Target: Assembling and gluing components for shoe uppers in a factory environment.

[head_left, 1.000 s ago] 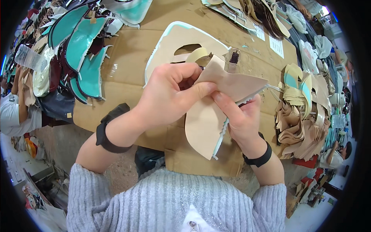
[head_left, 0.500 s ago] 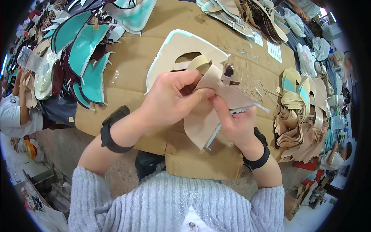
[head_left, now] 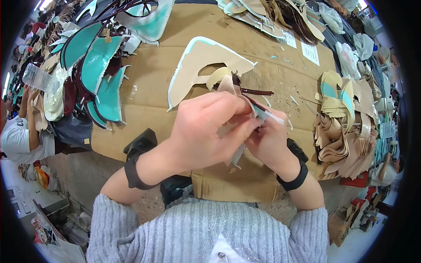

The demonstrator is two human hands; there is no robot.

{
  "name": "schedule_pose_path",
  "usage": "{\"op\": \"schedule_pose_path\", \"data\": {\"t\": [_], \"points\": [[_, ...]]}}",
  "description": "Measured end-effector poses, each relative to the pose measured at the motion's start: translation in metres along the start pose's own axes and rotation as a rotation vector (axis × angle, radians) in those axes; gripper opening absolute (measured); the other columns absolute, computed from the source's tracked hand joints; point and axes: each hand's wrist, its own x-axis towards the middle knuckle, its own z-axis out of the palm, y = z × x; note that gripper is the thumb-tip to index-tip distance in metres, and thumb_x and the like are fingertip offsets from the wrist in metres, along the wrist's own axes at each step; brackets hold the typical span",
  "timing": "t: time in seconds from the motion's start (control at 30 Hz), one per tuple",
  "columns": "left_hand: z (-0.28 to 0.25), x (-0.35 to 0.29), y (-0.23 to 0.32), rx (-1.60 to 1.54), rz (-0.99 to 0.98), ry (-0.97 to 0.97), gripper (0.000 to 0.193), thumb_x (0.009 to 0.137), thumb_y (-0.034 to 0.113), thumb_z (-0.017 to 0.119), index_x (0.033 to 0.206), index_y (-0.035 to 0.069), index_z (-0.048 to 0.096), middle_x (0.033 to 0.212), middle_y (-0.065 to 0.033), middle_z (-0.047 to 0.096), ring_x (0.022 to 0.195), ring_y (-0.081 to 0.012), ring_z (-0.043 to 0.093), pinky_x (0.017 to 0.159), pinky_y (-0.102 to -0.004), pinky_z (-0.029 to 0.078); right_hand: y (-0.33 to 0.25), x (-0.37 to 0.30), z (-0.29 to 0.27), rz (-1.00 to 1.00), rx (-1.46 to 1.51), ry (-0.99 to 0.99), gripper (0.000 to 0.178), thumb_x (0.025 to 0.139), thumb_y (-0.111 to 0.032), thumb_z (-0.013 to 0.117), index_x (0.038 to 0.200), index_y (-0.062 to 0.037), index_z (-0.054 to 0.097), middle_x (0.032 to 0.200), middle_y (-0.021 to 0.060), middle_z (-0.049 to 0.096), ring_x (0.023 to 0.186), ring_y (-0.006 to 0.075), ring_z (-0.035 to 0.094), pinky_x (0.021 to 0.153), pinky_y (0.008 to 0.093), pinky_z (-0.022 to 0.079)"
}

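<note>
Between my hands is a beige shoe upper point(head_left: 197, 65), its lining side showing, with a white edge and a cut-out. Its far, curved part lies on the cardboard, and its near part is folded up in my fingers. My left hand point(head_left: 206, 131) is closed, pinching the folded part from the left. My right hand point(head_left: 272, 142) grips the same part from the right, its fingertips meeting those of the left. A glossy dark brown strip point(head_left: 258, 92) juts out beyond my fingers. Much of the held edge is hidden by the hands.
Cardboard point(head_left: 149, 65) covers the table. Teal-lined dark pieces point(head_left: 94, 65) are heaped at the left. On the right stand stacks of beige pieces point(head_left: 337, 131); more pieces point(head_left: 258, 17) lie at the far side near white paper labels point(head_left: 309, 52). Another person's sleeve point(head_left: 22, 133) shows at far left.
The near part of the upper has been turned and folded up between my hands. My left hand has rolled over, knuckles up, and the dark strip now shows longer.
</note>
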Motion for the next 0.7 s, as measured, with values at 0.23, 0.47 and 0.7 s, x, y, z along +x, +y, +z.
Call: {"op": "schedule_pose_path", "data": {"t": [0.23, 0.47, 0.7], "points": [[-0.005, 0.003, -0.005, -0.021, 0.028, -0.083, 0.012, 0.07, -0.001, 0.069, 0.075, 0.002, 0.058, 0.064, -0.0082, 0.054, 0.054, -0.0212, 0.054, 0.049, -0.0305, 0.042, -0.015, 0.004, -0.003, 0.21, 0.098, -0.117, 0.023, 0.071, 0.004, 0.062, 0.094, -0.0003, 0.064, 0.069, 0.0181, 0.06, 0.06, 0.0344, 0.06, 0.053, 0.0354, 0.047], [-0.011, 0.007, -0.008, -0.002, 0.083, -0.195, 0.016, 0.069, -0.003, 0.071, 0.074, 0.001, 0.056, 0.063, -0.008, 0.05, 0.053, -0.0208, 0.049, 0.048, -0.0302, 0.038, -0.012, 0.005, -0.003, 0.241, 0.196, -0.188, 0.02, 0.073, 0.002, 0.062, 0.094, 0.0007, 0.064, 0.074, 0.0189, 0.063, 0.063, 0.033, 0.062, 0.058, 0.0351, 0.048], [-0.028, 0.018, -0.001, -0.242, -0.161, -0.334, 0.026, 0.068, -0.003, 0.073, 0.091, 0.0, 0.061, 0.082, -0.0073, 0.061, 0.067, -0.019, 0.059, 0.06, -0.0273, 0.049, -0.01, 0.007, -0.01, 0.304, 0.301, -0.254, 0.012, 0.081, -0.003, 0.06, 0.092, 0.0018, 0.062, 0.074, 0.0111, 0.063, 0.062, 0.0169, 0.057, 0.06, 0.0308, 0.047]]}}
